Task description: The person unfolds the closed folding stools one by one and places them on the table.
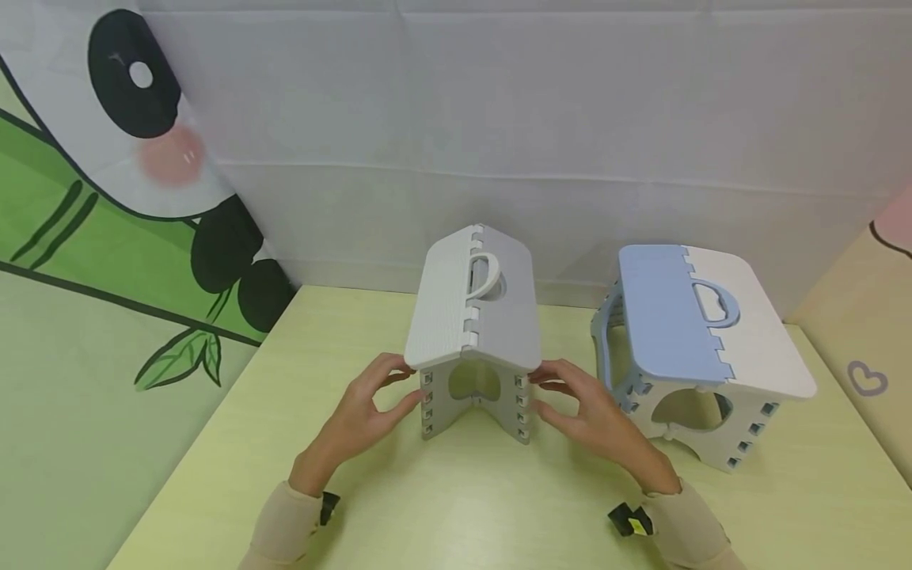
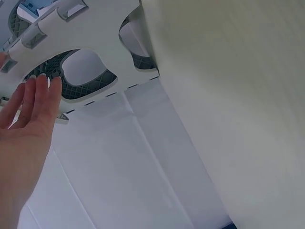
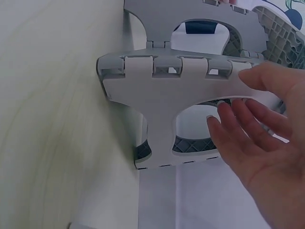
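A white and grey folding step stool [image 1: 442,309] stands half folded, its top peaked like a roof with a loop handle [image 1: 486,277] at the ridge. Its front panel bends inward along the middle. My left hand [image 1: 363,412] is at its left side, fingers nearly straight against the side panel around the oval cutout in the left wrist view. On the opposite side is my right hand [image 1: 587,412]. Its thumb lies by the hinged front edge, and its loosely bent fingers are spread beside the side cutout [image 3: 198,124] in the right wrist view.
A blue and white folding step stool [image 1: 655,324] stands unfolded to the right, its top flat. Both stools are on a pale yellow-green table [image 1: 470,507]. A white cloth backdrop [image 1: 499,103] hangs behind, with a cartoon print at the left.
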Tool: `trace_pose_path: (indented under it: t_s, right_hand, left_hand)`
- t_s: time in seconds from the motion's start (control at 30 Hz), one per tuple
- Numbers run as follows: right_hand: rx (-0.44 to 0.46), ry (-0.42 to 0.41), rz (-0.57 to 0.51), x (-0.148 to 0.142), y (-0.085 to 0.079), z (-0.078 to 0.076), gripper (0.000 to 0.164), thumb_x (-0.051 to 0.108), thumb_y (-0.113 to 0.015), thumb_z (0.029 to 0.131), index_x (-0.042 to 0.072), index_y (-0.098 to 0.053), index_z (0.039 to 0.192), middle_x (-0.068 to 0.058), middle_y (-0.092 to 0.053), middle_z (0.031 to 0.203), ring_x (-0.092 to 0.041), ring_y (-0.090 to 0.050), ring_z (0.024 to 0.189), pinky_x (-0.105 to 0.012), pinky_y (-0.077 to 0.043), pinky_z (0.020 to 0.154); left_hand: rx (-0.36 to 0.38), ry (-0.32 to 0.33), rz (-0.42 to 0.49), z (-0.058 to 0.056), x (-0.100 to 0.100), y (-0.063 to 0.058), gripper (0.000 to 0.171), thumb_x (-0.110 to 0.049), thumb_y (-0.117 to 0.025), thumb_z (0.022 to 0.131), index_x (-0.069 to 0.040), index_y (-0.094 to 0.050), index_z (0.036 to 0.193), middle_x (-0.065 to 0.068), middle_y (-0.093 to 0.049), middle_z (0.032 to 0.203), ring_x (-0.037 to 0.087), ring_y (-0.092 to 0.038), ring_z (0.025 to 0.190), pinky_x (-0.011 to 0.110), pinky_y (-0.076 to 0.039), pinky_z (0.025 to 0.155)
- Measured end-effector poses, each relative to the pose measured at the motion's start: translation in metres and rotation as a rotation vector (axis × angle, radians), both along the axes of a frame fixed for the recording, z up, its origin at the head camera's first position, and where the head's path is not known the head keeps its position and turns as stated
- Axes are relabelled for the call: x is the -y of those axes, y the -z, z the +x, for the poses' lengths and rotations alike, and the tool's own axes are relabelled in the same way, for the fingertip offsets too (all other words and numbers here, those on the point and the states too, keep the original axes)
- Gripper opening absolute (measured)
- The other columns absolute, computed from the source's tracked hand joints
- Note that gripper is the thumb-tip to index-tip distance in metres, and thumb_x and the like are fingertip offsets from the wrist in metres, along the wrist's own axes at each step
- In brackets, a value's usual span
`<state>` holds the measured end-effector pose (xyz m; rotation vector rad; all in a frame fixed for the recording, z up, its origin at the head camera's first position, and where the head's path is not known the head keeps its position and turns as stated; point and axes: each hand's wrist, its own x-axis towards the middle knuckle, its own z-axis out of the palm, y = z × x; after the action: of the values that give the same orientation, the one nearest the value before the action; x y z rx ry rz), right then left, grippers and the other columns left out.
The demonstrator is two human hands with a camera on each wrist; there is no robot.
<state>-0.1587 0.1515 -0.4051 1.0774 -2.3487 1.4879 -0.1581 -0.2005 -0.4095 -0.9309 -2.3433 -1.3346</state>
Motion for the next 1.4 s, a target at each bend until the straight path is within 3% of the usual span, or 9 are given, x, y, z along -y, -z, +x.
trace_pose_path:
  t_s: [0.33, 0.53, 0.7, 0.97, 1.4]
  right_hand:
    - [-0.111, 0.102, 0.003, -0.002, -0.01, -0.001, 0.046, -0.015, -0.071, 0.088, 0.004, -0.062, 0.129, -0.006, -0.066, 0.12, -0.027, -0.066, 0.11, -0.035, -0.056, 0.096]
    - [-0.189, 0.131, -0.052, -0.003, -0.017, -0.001, 0.046, -0.018, -0.07, 0.087, 0.002, -0.062, 0.128, -0.01, -0.066, 0.121, -0.028, -0.064, 0.111, -0.027, -0.053, 0.099]
    - [-0.249, 0.159, -0.083, -0.003, -0.023, -0.001, 0.047, -0.022, -0.069, 0.084, -0.003, -0.062, 0.127, -0.016, -0.066, 0.121, -0.029, -0.064, 0.111, -0.024, -0.051, 0.101]
    - [-0.265, 0.189, -0.114, -0.003, -0.033, 0.001, 0.047, -0.024, -0.066, 0.085, -0.005, -0.06, 0.129, -0.018, -0.065, 0.124, -0.028, -0.063, 0.115, -0.026, -0.05, 0.104]
    - [-0.279, 0.173, -0.159, 0.002, -0.046, 0.003, 0.046, -0.023, -0.064, 0.087, -0.005, -0.061, 0.13, -0.02, -0.064, 0.124, -0.025, -0.061, 0.12, -0.03, -0.048, 0.107]
  left_hand:
    - [-0.063, -0.079, -0.011, 0.0, 0.005, -0.01, 0.041, 0.001, -0.077, 0.089, -0.007, -0.065, 0.128, 0.004, -0.065, 0.126, 0.021, -0.061, 0.118, 0.029, -0.048, 0.106]
    - [-0.154, -0.11, 0.035, -0.003, 0.008, -0.014, 0.039, 0.008, -0.076, 0.085, -0.004, -0.067, 0.121, 0.007, -0.068, 0.119, 0.023, -0.062, 0.114, 0.024, -0.047, 0.104]
    - [-0.164, -0.12, 0.07, -0.004, 0.01, -0.019, 0.036, 0.006, -0.075, 0.086, -0.001, -0.067, 0.12, 0.009, -0.068, 0.118, 0.024, -0.061, 0.115, 0.024, -0.045, 0.105]
    - [-0.204, -0.128, 0.112, -0.004, 0.009, -0.028, 0.037, 0.004, -0.075, 0.085, -0.002, -0.067, 0.12, 0.009, -0.067, 0.118, 0.023, -0.06, 0.114, 0.026, -0.045, 0.105]
    - [-0.269, -0.099, 0.184, -0.006, 0.0, -0.042, 0.035, -0.005, -0.073, 0.086, -0.002, -0.067, 0.12, 0.012, -0.066, 0.118, 0.025, -0.059, 0.114, 0.029, -0.044, 0.106]
